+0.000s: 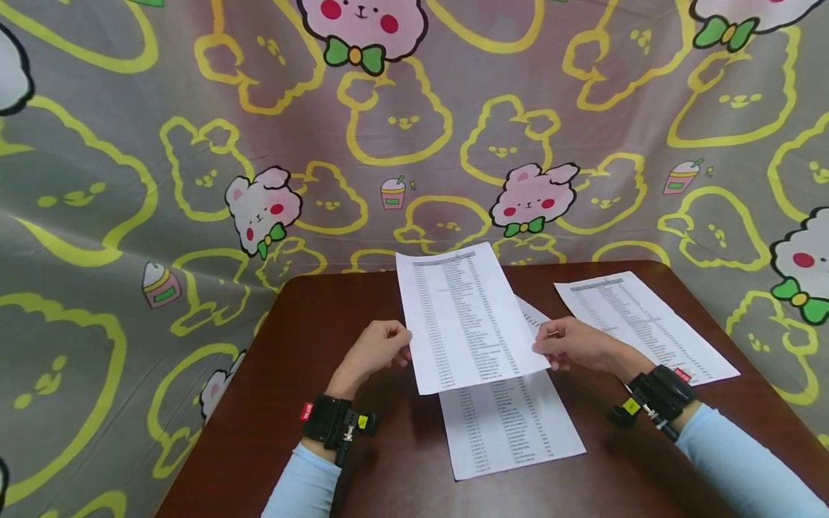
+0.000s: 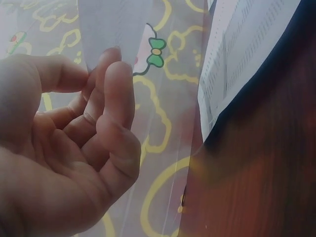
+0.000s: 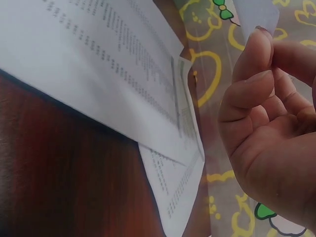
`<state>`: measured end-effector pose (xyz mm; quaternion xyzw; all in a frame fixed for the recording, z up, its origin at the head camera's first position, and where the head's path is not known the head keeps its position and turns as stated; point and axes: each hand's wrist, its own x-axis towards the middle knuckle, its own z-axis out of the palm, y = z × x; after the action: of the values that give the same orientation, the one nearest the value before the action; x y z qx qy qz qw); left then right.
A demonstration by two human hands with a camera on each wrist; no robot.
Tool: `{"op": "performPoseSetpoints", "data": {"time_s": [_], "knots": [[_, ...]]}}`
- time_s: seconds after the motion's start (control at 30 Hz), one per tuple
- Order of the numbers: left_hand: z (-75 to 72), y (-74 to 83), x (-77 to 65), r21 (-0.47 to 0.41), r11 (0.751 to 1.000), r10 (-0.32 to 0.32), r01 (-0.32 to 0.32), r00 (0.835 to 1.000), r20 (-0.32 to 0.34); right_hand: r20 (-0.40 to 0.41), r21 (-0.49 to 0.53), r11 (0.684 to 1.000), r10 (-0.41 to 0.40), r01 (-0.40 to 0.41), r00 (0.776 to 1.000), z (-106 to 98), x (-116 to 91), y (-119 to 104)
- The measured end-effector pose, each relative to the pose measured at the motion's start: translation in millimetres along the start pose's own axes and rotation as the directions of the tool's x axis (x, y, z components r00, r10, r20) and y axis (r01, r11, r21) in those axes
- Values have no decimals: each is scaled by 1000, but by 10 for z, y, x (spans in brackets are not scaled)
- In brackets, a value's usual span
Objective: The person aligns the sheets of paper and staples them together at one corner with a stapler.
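Observation:
A printed sheet of paper (image 1: 456, 316) is held up above the table, tilted, with columns of small text facing me. My left hand (image 1: 376, 349) pinches its left edge between thumb and fingers; the left wrist view shows that pinch of the left hand (image 2: 84, 133) close up. On the opposite edge, my right hand (image 1: 573, 344) pinches the paper low down, and the right wrist view shows the right hand (image 3: 271, 118) with the sheet's corner at its fingertips. Beneath the raised sheet lies a second printed sheet (image 1: 512, 432), partly covered by it. The print is too small to read.
Another printed sheet (image 1: 648, 324), or a few overlapping, lies at the right of the dark brown table (image 1: 311, 316), partly behind my right forearm. A patterned cloth (image 1: 363, 180) with cartoon figures hangs behind and beside the table. Both wrists wear black camera straps (image 1: 330, 421).

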<state>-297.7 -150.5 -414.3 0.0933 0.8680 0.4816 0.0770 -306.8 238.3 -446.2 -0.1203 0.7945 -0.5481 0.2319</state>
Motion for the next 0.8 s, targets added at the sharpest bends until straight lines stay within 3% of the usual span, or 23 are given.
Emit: {"op": "performPoseSetpoints", "data": {"time_s": [0.27, 0.47, 0.63, 0.8], "knots": [[92, 29, -35, 8, 1000, 24, -24, 1000, -2, 4, 38, 999, 2, -2, 1000, -17, -96, 55], [179, -51, -61, 23, 1000, -8, 7, 999, 47, 9, 25, 999, 30, -31, 999, 62, -216, 151], [223, -64, -32, 27, 1000, -2, 1, 998, 60, -12, 3, 1000, 21, -21, 1000, 58, -251, 195], [282, -88, -21, 30, 999, 13, -17, 993, 120, 16, -9, 999, 35, -35, 999, 19, -288, 255]]}}
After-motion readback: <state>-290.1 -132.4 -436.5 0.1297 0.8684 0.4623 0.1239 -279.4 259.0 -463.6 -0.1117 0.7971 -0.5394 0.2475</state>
